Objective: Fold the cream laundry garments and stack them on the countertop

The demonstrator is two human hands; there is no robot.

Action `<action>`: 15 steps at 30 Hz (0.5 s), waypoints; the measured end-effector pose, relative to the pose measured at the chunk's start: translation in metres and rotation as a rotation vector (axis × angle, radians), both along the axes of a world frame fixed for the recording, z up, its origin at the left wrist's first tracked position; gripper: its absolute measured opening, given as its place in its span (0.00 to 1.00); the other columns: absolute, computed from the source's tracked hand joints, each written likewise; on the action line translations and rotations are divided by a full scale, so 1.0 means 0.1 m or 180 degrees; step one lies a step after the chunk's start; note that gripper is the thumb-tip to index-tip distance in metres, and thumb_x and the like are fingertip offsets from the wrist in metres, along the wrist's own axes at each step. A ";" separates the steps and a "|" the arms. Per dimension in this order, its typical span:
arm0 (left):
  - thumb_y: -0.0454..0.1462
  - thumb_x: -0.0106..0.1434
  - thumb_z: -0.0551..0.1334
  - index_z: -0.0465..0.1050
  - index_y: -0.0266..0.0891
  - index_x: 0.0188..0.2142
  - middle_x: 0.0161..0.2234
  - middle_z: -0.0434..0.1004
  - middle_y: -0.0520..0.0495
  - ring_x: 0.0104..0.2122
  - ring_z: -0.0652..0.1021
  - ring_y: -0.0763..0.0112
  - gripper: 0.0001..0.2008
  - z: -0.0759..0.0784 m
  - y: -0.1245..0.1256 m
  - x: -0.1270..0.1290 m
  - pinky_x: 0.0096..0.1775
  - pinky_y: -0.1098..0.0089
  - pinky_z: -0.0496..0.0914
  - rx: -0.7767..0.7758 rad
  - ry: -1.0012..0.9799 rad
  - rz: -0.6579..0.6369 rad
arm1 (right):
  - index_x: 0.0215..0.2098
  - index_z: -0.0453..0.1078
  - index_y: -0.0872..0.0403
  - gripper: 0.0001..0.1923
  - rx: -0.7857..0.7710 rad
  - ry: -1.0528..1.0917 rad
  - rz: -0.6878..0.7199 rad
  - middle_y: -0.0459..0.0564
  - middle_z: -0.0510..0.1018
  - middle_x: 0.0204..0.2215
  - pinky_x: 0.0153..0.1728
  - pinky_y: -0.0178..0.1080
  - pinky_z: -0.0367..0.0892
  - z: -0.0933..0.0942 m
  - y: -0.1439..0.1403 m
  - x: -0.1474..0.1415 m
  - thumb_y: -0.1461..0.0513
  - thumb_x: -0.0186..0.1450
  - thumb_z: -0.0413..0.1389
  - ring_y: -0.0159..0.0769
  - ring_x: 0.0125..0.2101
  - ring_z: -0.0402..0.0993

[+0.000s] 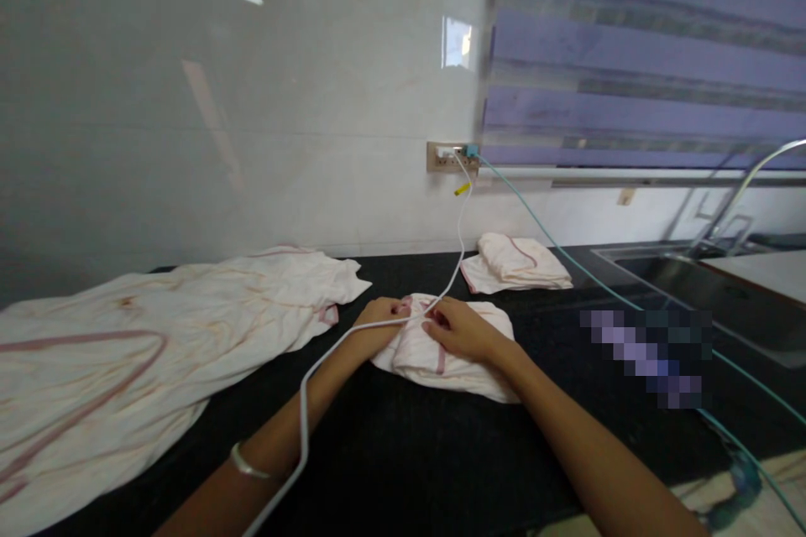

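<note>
A white cloth with pink trim [412, 361] lies bunched into a folded bundle on the black countertop [378, 457]. My left hand [378, 323] grips its far left edge with curled fingers. From the right, my right hand [466, 327] pinches the same cloth near its far middle, the thumb pointing left. Only a small gap separates the two hands. Across this gap runs a white cable [358, 325], passing in front of my left forearm. Parts of the fingertips are hidden in the folds.
Spread over the left side is a large white cloth with pink trim [207, 352]. A folded cloth [525, 262] sits against the wall. Both the white cable and a teal cable [535, 218] hang from a wall socket [434, 158]. The sink [667, 277] is at right; a blurred-out patch [642, 352] lies before it.
</note>
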State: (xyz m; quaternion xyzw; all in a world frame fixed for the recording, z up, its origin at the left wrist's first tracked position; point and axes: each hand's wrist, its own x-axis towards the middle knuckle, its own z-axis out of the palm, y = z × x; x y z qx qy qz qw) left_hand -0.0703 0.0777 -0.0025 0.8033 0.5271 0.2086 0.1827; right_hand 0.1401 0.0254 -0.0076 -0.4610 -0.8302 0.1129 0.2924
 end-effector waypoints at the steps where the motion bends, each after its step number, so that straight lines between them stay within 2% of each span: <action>1: 0.49 0.66 0.53 0.73 0.38 0.24 0.25 0.75 0.47 0.28 0.74 0.65 0.22 -0.02 0.03 0.03 0.30 0.70 0.62 0.0015 -0.0169 -0.0002 | 0.39 0.71 0.57 0.06 -0.0016 -0.0008 -0.0011 0.49 0.74 0.34 0.36 0.34 0.57 0.00 0.00 0.00 0.61 0.69 0.56 0.32 0.33 0.65; 3: 0.52 0.65 0.52 0.73 0.38 0.25 0.25 0.74 0.48 0.28 0.73 0.67 0.24 -0.07 0.05 0.09 0.30 0.71 0.62 0.0011 -0.0636 -0.0093 | 0.39 0.72 0.57 0.07 -0.0062 -0.0057 -0.0037 0.49 0.75 0.33 0.35 0.34 0.56 0.02 0.00 0.02 0.60 0.69 0.57 0.32 0.32 0.65; 5: 0.54 0.61 0.58 0.75 0.36 0.28 0.27 0.76 0.49 0.29 0.73 0.68 0.23 -0.11 0.05 0.14 0.31 0.71 0.64 -0.0107 -0.1290 -0.0271 | 0.39 0.73 0.56 0.07 -0.0166 -0.0104 -0.0037 0.47 0.75 0.31 0.34 0.34 0.55 0.05 0.00 0.04 0.60 0.69 0.58 0.31 0.31 0.65; 9: 0.57 0.57 0.64 0.78 0.34 0.31 0.28 0.78 0.46 0.27 0.73 0.70 0.26 -0.07 -0.04 0.16 0.29 0.72 0.65 -0.0922 -0.2544 -0.0456 | 0.38 0.72 0.55 0.07 -0.0359 -0.0154 0.0008 0.44 0.74 0.28 0.30 0.33 0.52 0.11 -0.03 0.07 0.59 0.68 0.58 0.29 0.27 0.64; 12: 0.52 0.57 0.69 0.78 0.34 0.40 0.33 0.81 0.44 0.26 0.75 0.73 0.23 0.04 -0.15 0.11 0.28 0.75 0.66 -0.1572 -0.3085 -0.0639 | 0.38 0.73 0.55 0.09 -0.0455 -0.0246 0.0054 0.44 0.74 0.27 0.28 0.33 0.52 0.13 -0.04 0.08 0.57 0.67 0.60 0.29 0.26 0.64; 15: 0.43 0.52 0.74 0.73 0.37 0.50 0.38 0.81 0.44 0.28 0.78 0.73 0.28 0.11 -0.24 0.11 0.28 0.76 0.68 -0.1799 -0.3216 -0.0888 | 0.39 0.74 0.56 0.10 -0.0540 -0.0241 0.0158 0.47 0.77 0.30 0.30 0.33 0.54 0.15 -0.04 0.09 0.57 0.70 0.56 0.30 0.27 0.66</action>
